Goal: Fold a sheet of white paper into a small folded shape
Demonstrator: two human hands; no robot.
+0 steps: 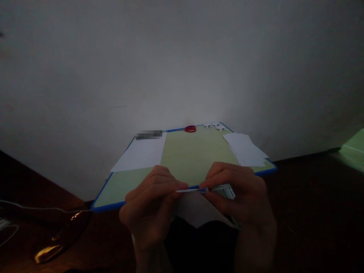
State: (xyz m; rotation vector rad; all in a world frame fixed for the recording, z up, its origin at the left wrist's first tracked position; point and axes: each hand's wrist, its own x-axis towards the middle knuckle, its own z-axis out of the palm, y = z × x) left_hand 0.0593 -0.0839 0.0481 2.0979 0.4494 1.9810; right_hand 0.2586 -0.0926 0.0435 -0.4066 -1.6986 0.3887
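My left hand [155,201] and my right hand [241,195] are held close together at the table's near edge. Between their fingertips and thumbs they pinch a thin, folded piece of white paper [196,190], seen almost edge-on. Just past my right fingertips, a pale piece with dark lines [227,190] shows partly; its kind is unclear. Below the fingers a greyish-white surface [196,208] is visible, and I cannot tell whether it belongs to the same paper.
The light green table [196,155] has a blue rim and stands against a grey wall. White paper lies at left [142,155] and in a fanned stack [246,149] at right. Red-handled scissors [190,129], white paper cutouts [215,126] and a blurred dark object [148,135] line the back.
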